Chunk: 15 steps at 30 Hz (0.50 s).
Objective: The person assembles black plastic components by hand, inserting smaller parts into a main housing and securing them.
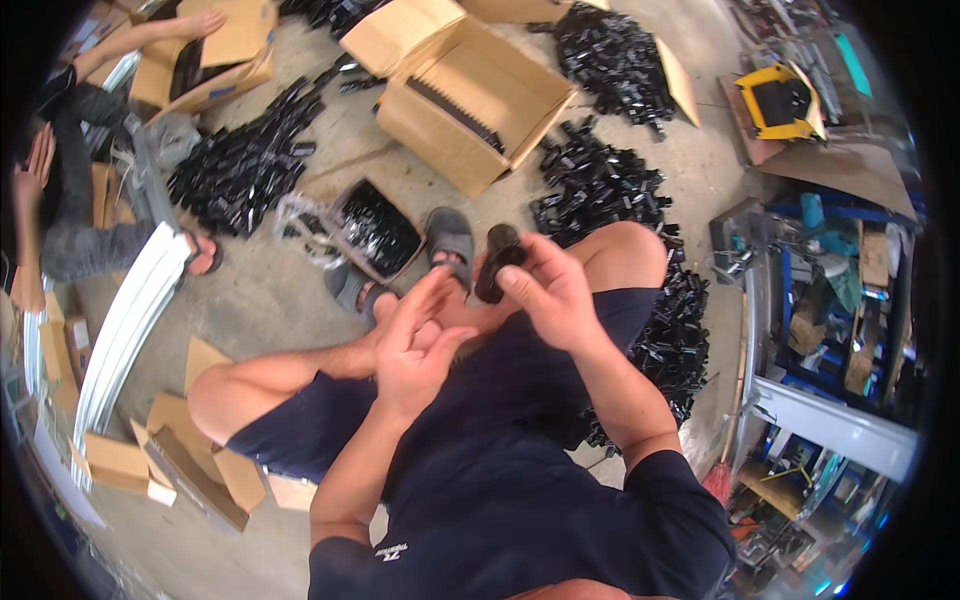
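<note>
My right hand point(556, 296) holds a short dark, glossy, tube-like part point(496, 264) between thumb and fingers, above my lap. Its exact kind cannot be made out. A little to the left, my left hand point(412, 350) is open, thumb spread from the fingers, with nothing in it. A small box point(345, 237) of shiny black pieces point(376, 232) stands on the floor beside my sandals. Beyond my hands is a large open cardboard box point(440, 135) with a row of black parts along its near inner side.
Heaps of loose black parts lie at the left point(245, 155), at the far right point(612, 65) and beside my right leg point(680, 340). A co-worker's hand point(203, 24) rests at another carton point(243, 42). Long white profiles point(125, 320) lie at left; a cluttered rack point(850, 420) stands right.
</note>
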Motion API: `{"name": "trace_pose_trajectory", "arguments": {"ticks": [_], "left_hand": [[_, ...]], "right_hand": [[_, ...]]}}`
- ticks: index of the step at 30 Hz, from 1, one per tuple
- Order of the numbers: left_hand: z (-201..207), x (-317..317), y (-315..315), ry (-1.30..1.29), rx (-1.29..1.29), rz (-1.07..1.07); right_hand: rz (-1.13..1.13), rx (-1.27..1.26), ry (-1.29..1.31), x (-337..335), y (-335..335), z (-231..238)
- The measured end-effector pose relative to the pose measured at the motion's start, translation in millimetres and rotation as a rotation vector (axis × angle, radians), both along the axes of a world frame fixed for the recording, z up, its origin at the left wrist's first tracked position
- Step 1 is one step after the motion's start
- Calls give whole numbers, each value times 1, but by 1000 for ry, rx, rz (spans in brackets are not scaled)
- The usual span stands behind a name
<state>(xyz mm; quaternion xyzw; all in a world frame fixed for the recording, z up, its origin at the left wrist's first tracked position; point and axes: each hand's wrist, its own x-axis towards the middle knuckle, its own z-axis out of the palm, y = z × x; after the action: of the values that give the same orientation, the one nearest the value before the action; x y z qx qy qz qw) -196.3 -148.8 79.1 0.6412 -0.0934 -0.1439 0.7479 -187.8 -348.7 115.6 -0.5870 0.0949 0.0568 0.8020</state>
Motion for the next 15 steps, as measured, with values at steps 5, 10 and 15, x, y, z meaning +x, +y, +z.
{"name": "trace_pose_trajectory", "arguments": {"ticks": [5,10,15], "left_hand": [[-17,7,18,68,171,43],[-38,-3,21,76,428,-182],[-23,1,14,-334,722,-443]], "right_hand": [[-385,-487,-178,66,-121,32],[-392,-696,413,73,-272,-84],[-157,-886,795,29,-302,-195]]}}
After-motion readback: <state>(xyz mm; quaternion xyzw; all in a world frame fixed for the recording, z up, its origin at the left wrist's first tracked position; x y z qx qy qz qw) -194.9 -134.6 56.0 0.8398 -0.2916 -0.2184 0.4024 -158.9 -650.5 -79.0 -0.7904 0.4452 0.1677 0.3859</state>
